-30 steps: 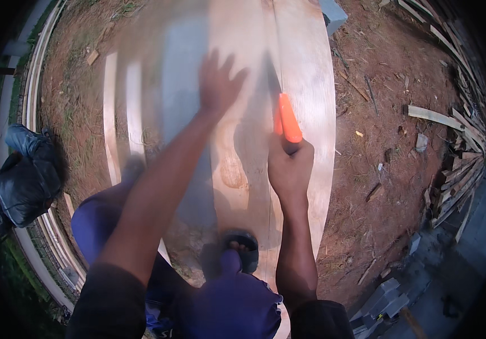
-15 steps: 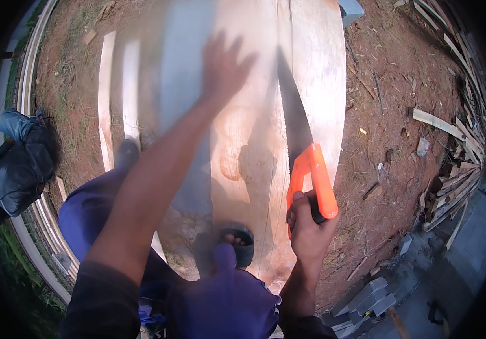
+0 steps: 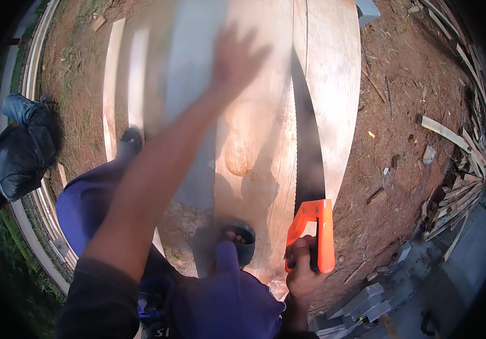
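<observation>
My right hand (image 3: 304, 264) is wrapped round the orange handle of a handsaw (image 3: 310, 158), low at the right of the board. The toothed edge faces left, and the blade runs away from me along a long line in the pale plywood board (image 3: 243, 130). The blade's far tip meets the board at that line. Farther off and to the left, my left hand (image 3: 237, 56) rests over the board with its fingers spread, somewhat blurred, holding nothing. One foot in a dark sandal (image 3: 242, 242) stands on the near part of the board.
Two light wooden strips (image 3: 136, 85) lie on the dirt at left, by my other foot (image 3: 130, 138). A dark bag (image 3: 25, 152) sits at far left. Scrap wood (image 3: 454, 198) is heaped at right, above grey blocks (image 3: 367, 305). Another grey block (image 3: 368, 11) touches the board's far right edge.
My right hand has drawn the saw back toward me, its handle now lower in the view. The left hand stays spread on the board; the whole view has shifted slightly.
</observation>
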Demonstrator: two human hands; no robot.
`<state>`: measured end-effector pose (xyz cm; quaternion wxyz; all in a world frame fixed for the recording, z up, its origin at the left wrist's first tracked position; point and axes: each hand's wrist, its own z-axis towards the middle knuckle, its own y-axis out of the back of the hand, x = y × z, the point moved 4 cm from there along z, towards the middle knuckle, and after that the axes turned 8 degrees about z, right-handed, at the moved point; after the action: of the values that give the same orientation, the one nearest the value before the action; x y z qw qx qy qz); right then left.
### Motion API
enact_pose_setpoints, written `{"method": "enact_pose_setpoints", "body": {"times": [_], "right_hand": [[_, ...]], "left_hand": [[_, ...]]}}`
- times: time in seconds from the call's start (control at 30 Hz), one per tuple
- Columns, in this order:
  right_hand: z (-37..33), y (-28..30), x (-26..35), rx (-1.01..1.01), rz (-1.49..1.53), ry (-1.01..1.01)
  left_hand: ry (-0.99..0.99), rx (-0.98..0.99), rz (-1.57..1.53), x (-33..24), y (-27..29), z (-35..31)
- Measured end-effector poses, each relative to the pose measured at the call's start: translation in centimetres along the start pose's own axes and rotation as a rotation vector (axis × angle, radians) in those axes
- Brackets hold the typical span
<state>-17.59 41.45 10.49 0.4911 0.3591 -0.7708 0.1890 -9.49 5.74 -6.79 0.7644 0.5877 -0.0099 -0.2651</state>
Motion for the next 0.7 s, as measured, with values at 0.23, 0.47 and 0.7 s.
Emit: {"method": "enact_pose_setpoints", "body": {"times": [0.23, 0.47, 0.7], "right_hand": [[23.3, -11.8, 6.1, 0.038, -0.166, -0.028], [3.2, -2.3, -0.1, 0.045, 0.006, 0.006], [15.2, -7.5, 0.4, 0.061, -0.059, 0.124]], "left_hand": [[-0.058, -0.065, -0.035, -1.2, -1.0, 0.8], [-0.029, -0.045, 0.033, 2.2, -0.5, -0.6], [-0.012, 0.008, -0.002, -0.4, -0.2, 0.0]]}}
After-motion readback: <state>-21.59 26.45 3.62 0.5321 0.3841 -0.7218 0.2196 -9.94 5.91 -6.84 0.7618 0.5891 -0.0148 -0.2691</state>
